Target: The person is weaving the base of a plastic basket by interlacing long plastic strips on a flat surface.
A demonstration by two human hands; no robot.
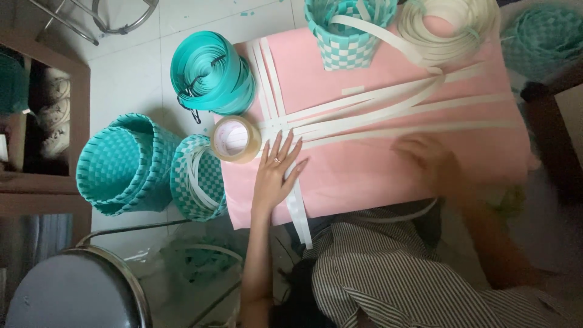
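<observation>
Two hands: left hand [276,173] flat, fingers [285,146] spread on white strips [364,109].

Soft, even daylight, brightest on pink board [376,176] & white floor [127,85]. Dim at bottom and left edges. Right hand [428,159] motion-blurred; left hand [276,173] sharp. No harsh glare.

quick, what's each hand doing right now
Left hand: open, flat, fingers spread, pressing on the crossed white strips.
Right hand: blurred, resting on the pink board; grip cannot be told.
</observation>
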